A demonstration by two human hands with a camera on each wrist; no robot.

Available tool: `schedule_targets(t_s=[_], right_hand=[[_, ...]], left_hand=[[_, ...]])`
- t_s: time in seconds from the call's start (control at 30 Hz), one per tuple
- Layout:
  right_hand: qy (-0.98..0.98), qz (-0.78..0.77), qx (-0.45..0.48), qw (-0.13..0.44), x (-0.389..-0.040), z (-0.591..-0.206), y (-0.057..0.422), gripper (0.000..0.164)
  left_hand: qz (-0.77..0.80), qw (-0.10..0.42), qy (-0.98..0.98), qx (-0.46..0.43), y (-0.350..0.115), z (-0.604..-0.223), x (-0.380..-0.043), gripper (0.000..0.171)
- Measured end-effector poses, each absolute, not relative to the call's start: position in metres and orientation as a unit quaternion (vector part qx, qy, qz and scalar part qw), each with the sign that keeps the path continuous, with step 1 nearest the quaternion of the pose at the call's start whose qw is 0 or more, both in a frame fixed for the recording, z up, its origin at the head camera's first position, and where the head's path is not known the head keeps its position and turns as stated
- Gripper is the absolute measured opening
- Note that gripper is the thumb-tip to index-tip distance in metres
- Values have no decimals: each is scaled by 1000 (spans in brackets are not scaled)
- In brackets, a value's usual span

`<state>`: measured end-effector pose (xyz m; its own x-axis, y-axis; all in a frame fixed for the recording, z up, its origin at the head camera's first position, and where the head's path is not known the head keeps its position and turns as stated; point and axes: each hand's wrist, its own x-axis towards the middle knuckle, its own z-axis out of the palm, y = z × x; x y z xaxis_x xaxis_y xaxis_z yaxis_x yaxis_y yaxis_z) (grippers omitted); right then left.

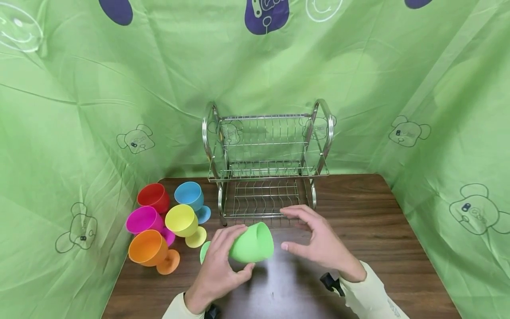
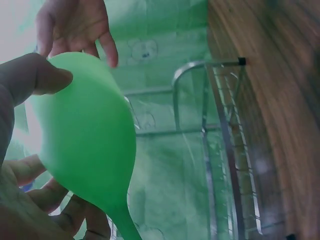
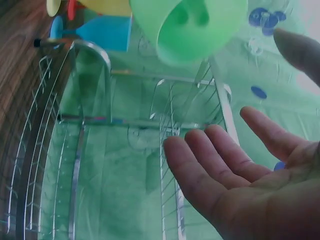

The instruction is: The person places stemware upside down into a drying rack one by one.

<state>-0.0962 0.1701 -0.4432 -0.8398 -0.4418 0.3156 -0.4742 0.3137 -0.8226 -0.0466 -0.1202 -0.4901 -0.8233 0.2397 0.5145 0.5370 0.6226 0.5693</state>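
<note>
A light green plastic goblet (image 1: 251, 244) is tipped on its side above the table, its mouth facing right toward my right hand. My left hand (image 1: 221, 262) grips its bowl, fingers over the far side and thumb on the near side, as the goblet (image 2: 90, 135) also shows in the left wrist view. Part of the stem is hidden behind that hand. My right hand (image 1: 318, 241) hovers to the right of the goblet's rim, holding nothing. In the right wrist view the right hand (image 3: 240, 175) has its fingers extended, apart from the goblet (image 3: 200, 30).
Left on the table (image 1: 358, 212) stand red (image 1: 153, 198), blue (image 1: 189, 196), magenta (image 1: 144, 220), yellow (image 1: 181, 220) and orange (image 1: 148, 248) goblets. A two-tier metal dish rack (image 1: 268, 173) stands at the back. Green printed cloth (image 1: 263, 71) surrounds the table.
</note>
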Motion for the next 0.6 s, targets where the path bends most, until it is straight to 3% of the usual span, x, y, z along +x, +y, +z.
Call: schedule_targets(t_s=[0.27,0.6], right_hand=[[-810,495,314,-10,-79,-442,158,78],[-818,482,313,21,-68,-445,154,72]], left_hand=[[-342,173,-882,-274,-107,-473,-46,91],[-327,192,-870,-316,-100,-467,-47,90]])
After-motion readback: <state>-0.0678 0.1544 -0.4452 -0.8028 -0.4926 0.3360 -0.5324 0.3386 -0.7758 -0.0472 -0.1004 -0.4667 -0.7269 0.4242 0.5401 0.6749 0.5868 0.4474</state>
